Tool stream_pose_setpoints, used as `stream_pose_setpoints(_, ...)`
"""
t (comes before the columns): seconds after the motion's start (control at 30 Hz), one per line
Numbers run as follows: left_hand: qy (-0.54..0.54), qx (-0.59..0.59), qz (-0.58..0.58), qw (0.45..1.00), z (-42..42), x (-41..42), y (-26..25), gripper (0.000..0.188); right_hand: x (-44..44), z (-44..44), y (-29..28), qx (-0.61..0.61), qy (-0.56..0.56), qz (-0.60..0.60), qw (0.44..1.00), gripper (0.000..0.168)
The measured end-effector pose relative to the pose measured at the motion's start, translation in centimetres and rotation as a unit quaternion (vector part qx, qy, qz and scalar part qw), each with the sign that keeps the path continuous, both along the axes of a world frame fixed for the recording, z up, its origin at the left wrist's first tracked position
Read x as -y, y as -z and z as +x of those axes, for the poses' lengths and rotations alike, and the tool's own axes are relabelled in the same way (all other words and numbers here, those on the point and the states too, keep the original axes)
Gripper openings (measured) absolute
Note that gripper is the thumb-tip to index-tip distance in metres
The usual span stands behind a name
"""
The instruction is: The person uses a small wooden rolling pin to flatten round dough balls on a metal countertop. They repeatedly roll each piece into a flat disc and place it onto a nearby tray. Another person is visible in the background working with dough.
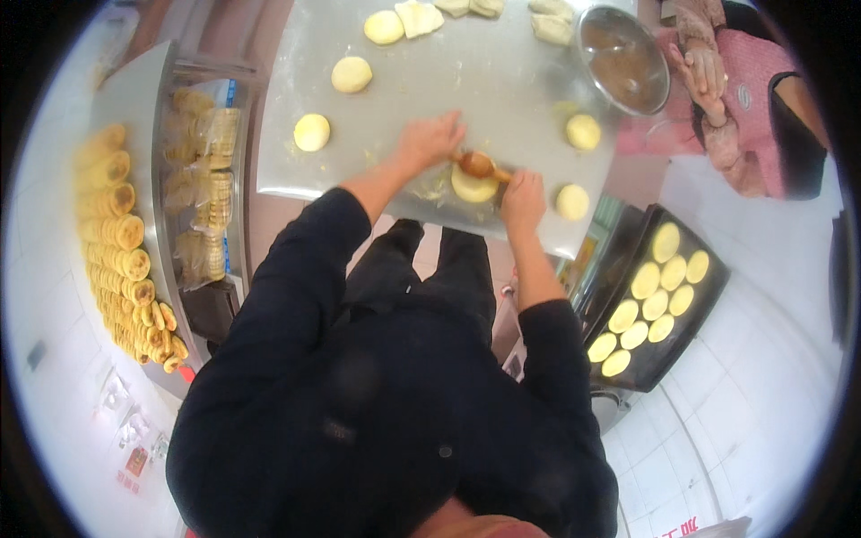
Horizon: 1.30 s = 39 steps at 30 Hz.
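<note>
A wooden rolling pin (476, 165) with a thick, short barrel lies across a round of yellow dough (473, 186) near the front edge of the steel worktable (444, 87). My left hand (430, 142) holds its left handle, some fingers stretched out past it. Around the right handle, the fingers of my right hand (525, 202) are closed. Right of that hand sits a round dough piece (572, 202), with another dough round (583, 132) farther back. To the left are a dough round (312, 132) and a dough disc (352, 74).
Another person's hands (705, 74) are pressed together beside a steel bowl (622, 60) at the back right. Folded dough pieces (551, 27) lie at the far edge. A black baking tray (662, 302) of dough discs stands right; stacked baked flatbreads (121, 232) line the left counter.
</note>
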<state>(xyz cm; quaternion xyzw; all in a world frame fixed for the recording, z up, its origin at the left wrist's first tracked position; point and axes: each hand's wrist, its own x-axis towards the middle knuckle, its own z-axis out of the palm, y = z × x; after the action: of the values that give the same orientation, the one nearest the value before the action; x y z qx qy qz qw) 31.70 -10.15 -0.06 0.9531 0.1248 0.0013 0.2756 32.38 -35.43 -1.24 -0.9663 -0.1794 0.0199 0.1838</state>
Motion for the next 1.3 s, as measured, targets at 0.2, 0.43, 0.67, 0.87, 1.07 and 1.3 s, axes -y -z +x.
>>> stream_pose_setpoints(0.2, 0.01, 0.114, 0.016, 0.993, -3.8, 0.0, -0.2, 0.043, 0.3, -3.3, -0.6, -0.02, -0.032, 0.052, 0.998, 0.026)
stream_pose_setpoints(0.43, 0.022, 0.013, 0.065, 0.998, -1.8, 2.1, -1.3, 0.048, 1.6, 1.1, -1.7, -0.114, 0.024, -0.014, 0.993, 0.038)
stream_pose_setpoints(0.67, -0.058, 0.015, -0.054, 0.997, -1.4, 3.8, 0.1, 0.048, 2.2, 1.3, 1.1, -0.068, 0.053, 0.017, 0.996, 0.043)
stream_pose_setpoints(0.87, -0.022, 0.022, -0.086, 0.996, -1.8, 3.7, -2.8, 0.047, 3.7, 0.1, -0.9, -0.043, -0.014, 0.036, 0.998, 0.04)
stream_pose_setpoints(1.07, -0.042, 0.112, -0.045, 0.992, -4.7, 1.7, 1.1, 0.045, -0.2, 2.4, -1.3, -0.123, -0.005, -0.025, 0.992, 0.039)
stream_pose_setpoints(1.3, 0.027, 0.006, 0.018, 0.999, -7.1, 1.8, 1.8, 0.036, -4.0, 2.5, -0.8, -0.054, 0.025, 0.065, 0.996, 0.031)
